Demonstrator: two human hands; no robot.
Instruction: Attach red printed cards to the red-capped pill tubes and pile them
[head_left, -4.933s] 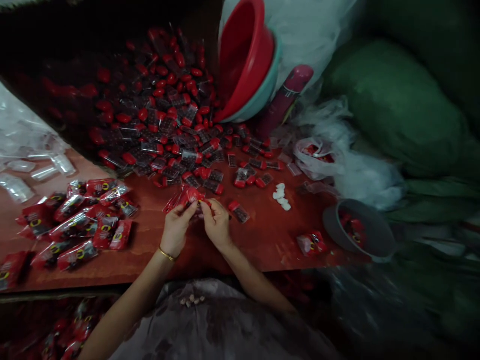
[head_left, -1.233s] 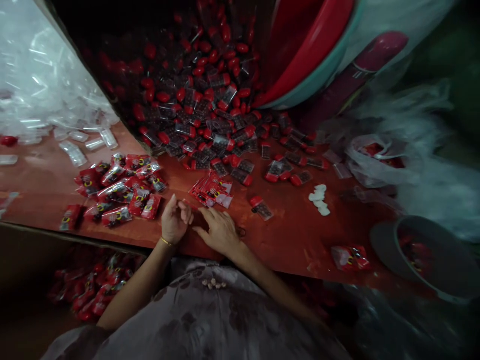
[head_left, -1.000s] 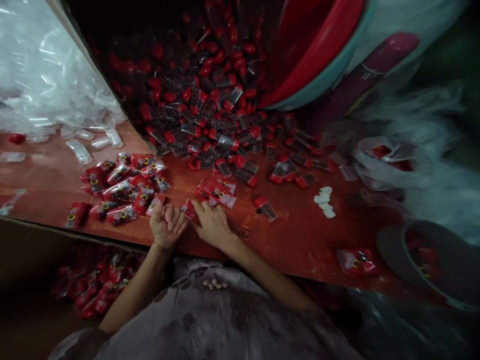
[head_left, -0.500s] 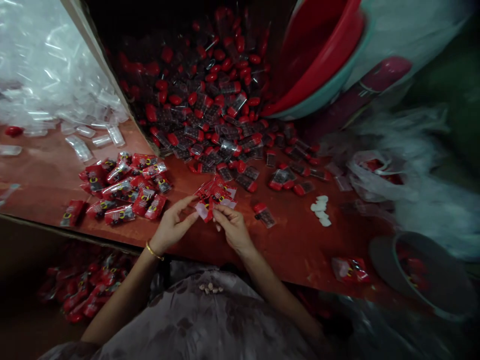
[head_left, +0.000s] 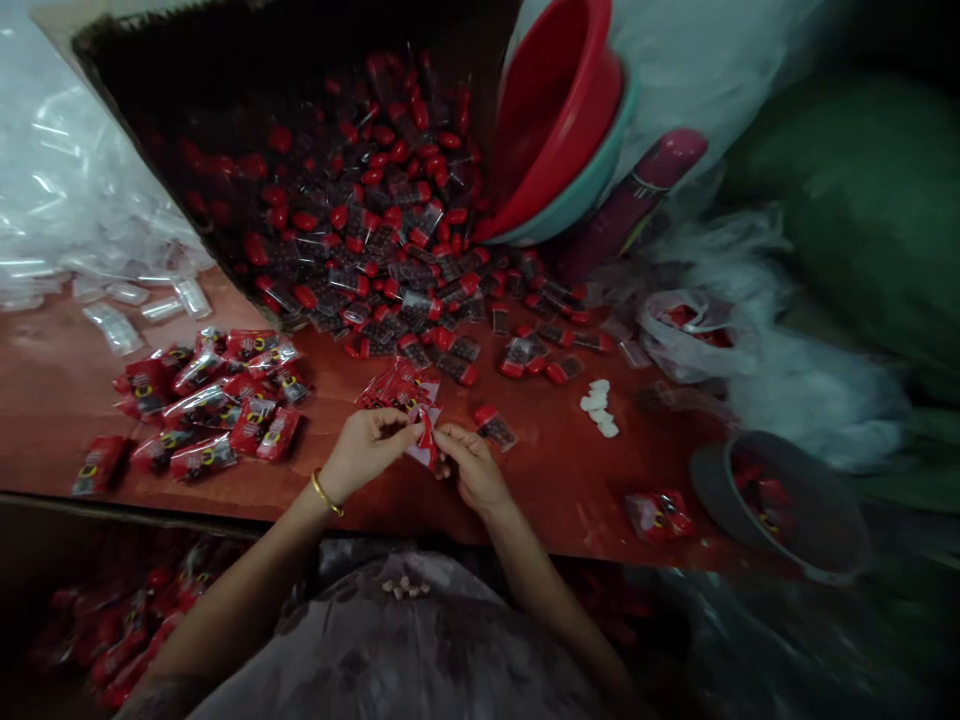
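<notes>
Left hand (head_left: 375, 452) and right hand (head_left: 474, 468) pinch one red wrapper (head_left: 425, 437) between fingertips.

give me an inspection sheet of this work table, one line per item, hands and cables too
surface: red tabletop, faintly marked
work things: red wrapper between both hands; flat wrappers just beyond; filled packets piled at left; red-capped containers heaped behind
clutter: white pieces, grey tub, plastic bag
left hand: pinching wrapper
right hand: pinching wrapper
cables: nothing seen
surroundings: red basin tilted in teal basin; green sack at right, blurred
</notes>
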